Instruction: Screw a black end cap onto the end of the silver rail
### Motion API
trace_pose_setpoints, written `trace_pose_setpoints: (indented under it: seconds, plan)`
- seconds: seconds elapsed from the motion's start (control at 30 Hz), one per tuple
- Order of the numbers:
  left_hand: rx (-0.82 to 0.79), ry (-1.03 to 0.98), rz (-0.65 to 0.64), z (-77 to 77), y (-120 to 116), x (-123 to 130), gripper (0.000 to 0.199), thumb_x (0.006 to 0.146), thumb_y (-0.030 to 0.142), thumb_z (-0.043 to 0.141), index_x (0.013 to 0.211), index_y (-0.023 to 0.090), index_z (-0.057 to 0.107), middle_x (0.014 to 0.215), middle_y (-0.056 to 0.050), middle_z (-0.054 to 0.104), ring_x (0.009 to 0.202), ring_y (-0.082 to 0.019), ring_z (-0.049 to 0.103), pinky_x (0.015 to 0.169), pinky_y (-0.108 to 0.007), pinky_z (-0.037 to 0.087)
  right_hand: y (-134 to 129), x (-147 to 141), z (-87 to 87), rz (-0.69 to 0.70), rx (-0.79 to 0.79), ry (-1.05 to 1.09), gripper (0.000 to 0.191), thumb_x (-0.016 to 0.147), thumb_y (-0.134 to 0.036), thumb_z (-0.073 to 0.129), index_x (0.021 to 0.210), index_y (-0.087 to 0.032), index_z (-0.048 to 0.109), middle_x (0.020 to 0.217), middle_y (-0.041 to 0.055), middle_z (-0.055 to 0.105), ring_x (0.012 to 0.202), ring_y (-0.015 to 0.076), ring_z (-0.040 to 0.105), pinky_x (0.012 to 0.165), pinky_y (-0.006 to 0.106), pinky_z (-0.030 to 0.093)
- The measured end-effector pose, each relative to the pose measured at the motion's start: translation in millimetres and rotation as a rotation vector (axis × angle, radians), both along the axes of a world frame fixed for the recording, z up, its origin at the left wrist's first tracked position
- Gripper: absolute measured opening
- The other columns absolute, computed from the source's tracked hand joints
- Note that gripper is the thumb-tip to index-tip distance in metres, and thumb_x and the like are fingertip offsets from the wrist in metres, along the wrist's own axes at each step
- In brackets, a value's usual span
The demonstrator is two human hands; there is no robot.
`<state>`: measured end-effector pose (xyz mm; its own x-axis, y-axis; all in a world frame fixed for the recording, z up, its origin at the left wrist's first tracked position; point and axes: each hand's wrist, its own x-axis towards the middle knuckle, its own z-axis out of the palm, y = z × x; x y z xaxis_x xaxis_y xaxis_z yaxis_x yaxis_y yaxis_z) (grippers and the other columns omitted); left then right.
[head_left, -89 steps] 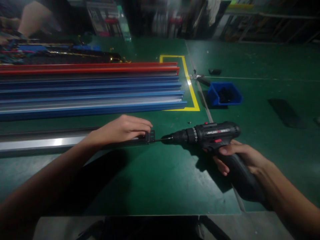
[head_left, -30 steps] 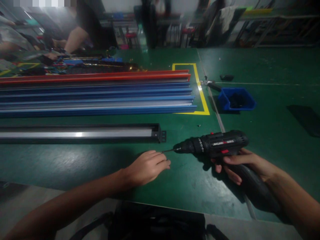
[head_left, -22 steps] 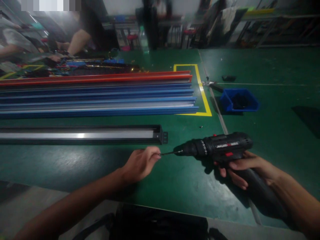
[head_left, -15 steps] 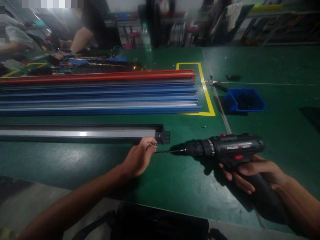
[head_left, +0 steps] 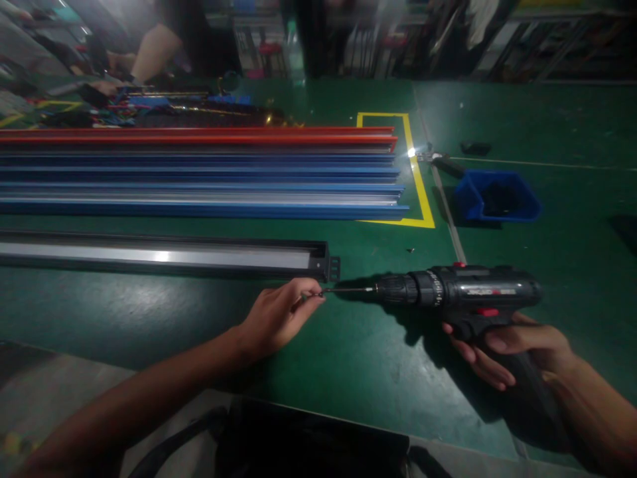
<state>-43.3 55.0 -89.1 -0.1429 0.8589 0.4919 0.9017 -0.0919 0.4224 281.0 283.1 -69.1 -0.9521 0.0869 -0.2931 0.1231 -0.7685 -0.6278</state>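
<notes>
Rails: on the green table (head_left: 338, 385), red rails (head_left: 199, 139) and blue rails (head_left: 223, 199) are laid side by side, their ends framed by yellow tape (head_left: 426, 204).
Bin: a blue bin (head_left: 523, 210) is set beyond the drill (head_left: 478, 292); pliers (head_left: 448, 164) are left near it.
Black channel: it is laid between the blue rails and the left hand (head_left: 279, 315), its end bracket (head_left: 335, 267) just beyond the fingertips.
Small metal piece (head_left: 312, 294): it is pinched between left thumb and fingers, by the bit (head_left: 351, 289); whether they touch cannot be told.
Drill: it is grasped by the right hand (head_left: 527, 348), fingers wrapped around, bit pointed leftward.
</notes>
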Motion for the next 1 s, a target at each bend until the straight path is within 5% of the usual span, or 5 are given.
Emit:
trace_pose_setpoints:
  seconds: [0.47,0.8,1.0]
  plan:
    - [-0.02,0.001,0.016,2.7,0,1,0.013,0.103,0.028,0.056,0.113,0.021,0.058,0.08,0.004,0.075,0.062,-0.009,0.07,0.057,-0.018,0.049,0,2,0.6,0.021,0.089,-0.107,0.036,0.078,-0.025,0.074,0.112,-0.014,0.079,0.085,0.0121,0.077,0.045,0.0117,0.063,0.049,0.022,0.057]
    - [0.112,0.092,-0.022,13.2,-3,8,0.005,0.101,0.017,0.058,0.104,0.019,0.062,0.085,0.001,0.077,0.073,-0.009,0.074,0.068,-0.016,0.058,-4,2,12.7,0.093,0.256,-0.071,0.038,0.082,-0.034,0.074,0.117,-0.02,0.078,0.096,0.0145,0.079,0.05,0.0153,0.068,0.052,0.024,0.058]
    - [0.234,0.209,-0.138,29.9,-19,-3,0.055,0.091,0.008,0.07,0.142,0.015,0.051,0.108,-0.009,0.08,0.093,-0.016,0.078,0.088,-0.024,0.065,-10,13,16.9,0.113,0.479,-0.015,0.039,0.085,-0.048,0.07,0.113,-0.022,0.078,0.078,0.0116,0.076,0.049,0.0182,0.065,0.05,0.028,0.055]
